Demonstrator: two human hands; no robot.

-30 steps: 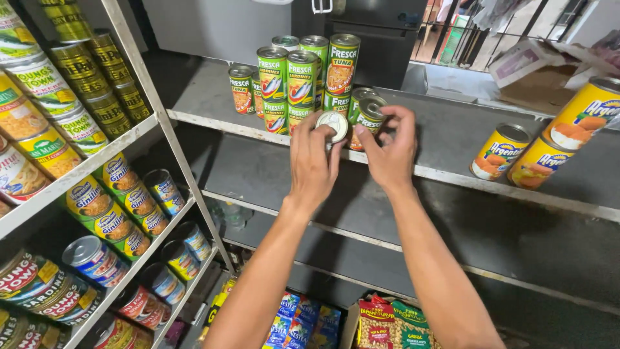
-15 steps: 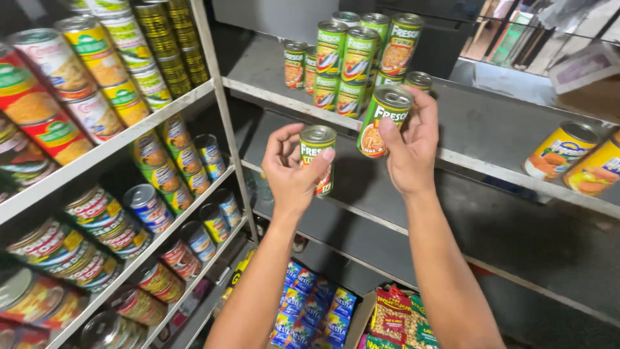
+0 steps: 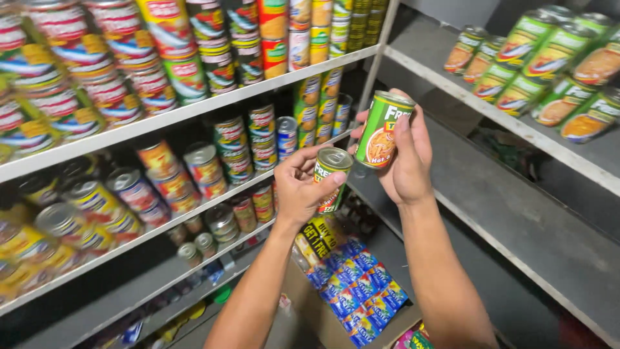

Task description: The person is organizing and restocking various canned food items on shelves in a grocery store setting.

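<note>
While both hands grip, left hand point(image 3: 302, 187) wraps smaller can point(image 3: 332, 176), right hand point(image 3: 408, 163) clasps green can point(image 3: 383, 130) just above.

Grey metal shelving is carrying everything here, and the upright post point(image 3: 376, 61) where the two racks meet is serving as the landmark. Left of the post, the top shelf point(image 3: 194, 110) is bearing stacked tins with red, yellow and green labels point(image 3: 168, 45). Below that shelf, a second board point(image 3: 194, 210) is holding more tins lying and standing in rows point(image 3: 213, 161). Lower again, a third shelf point(image 3: 129, 297) is carrying a few small tins point(image 3: 206, 242). Right of the post, the upper shelf point(image 3: 452, 84) is supporting green-labelled cans point(image 3: 536, 64) towards the far right, while the wide shelf beneath point(image 3: 516, 220) is showing bare grey board.
</note>
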